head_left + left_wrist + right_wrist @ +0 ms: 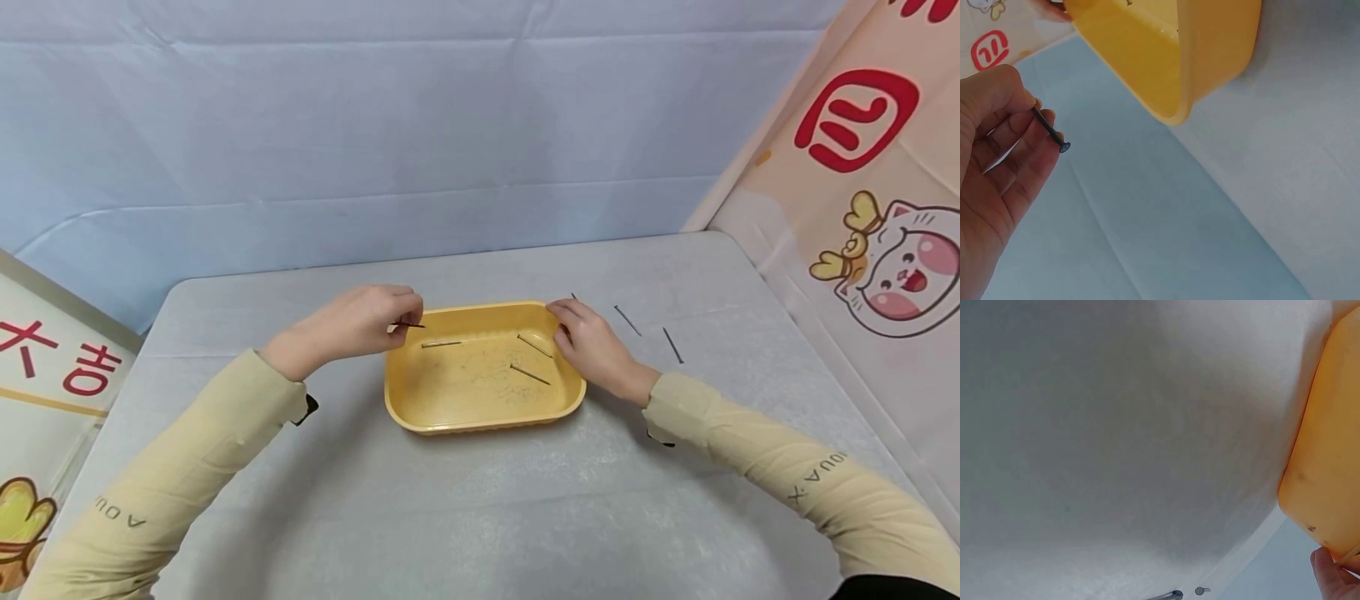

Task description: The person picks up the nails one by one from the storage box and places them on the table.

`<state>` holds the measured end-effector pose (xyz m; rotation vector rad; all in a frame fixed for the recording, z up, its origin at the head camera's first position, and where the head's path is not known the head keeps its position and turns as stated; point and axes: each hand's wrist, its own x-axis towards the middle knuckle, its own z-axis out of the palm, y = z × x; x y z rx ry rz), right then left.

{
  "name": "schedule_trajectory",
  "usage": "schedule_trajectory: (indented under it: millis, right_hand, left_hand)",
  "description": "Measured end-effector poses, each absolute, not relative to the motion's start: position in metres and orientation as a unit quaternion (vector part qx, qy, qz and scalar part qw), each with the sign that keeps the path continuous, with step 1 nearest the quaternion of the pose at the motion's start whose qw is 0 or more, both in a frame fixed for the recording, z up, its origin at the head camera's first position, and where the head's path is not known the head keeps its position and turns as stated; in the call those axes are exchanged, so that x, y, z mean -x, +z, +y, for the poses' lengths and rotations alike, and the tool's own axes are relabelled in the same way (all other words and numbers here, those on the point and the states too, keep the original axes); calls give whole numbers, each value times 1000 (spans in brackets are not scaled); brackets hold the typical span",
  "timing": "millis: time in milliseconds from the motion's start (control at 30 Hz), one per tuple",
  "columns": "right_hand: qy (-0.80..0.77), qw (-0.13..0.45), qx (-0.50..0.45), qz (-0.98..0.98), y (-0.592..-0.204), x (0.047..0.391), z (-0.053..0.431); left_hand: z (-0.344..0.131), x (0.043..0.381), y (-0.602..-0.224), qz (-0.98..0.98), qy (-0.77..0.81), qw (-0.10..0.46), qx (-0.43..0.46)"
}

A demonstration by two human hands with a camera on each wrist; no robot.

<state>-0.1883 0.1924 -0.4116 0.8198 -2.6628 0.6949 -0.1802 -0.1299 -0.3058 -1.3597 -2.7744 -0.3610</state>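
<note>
My left hand (pixel 372 320) pinches a dark nail (pixel 1049 128) between thumb and fingertips, its flat head pointing out from the grip. That hand is just above the left back corner of a yellow plastic basin (pixel 480 427). Three nails lie inside the basin: one at the left (pixel 441 344) and two toward the right, an upper nail (pixel 535 346) and a lower nail (pixel 530 374). My right hand (pixel 600 350) grips the basin's rim at the right back corner. A fingertip (pixel 1322 562) shows against the outer wall in the right wrist view.
To the right of the basin, a nail (pixel 627 320) and another nail (pixel 672 345) lie on the grey-covered table (pixel 450 517). A third nail (pixel 574 297) is partly hidden behind my right hand. A pale cloth wall (pixel 465 125) stands behind, with printed panels at both sides.
</note>
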Motion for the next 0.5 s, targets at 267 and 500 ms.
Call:
schedule_trajectory:
  millis: [267, 500]
  right_hand:
    - [241, 136, -281, -919, -412, 189, 191]
    - [243, 133, -279, -920, -411, 189, 191]
  left_hand:
    - [-135, 181, -305, -896, -145, 15, 418]
    - [-140, 185, -306, -892, -184, 23, 412]
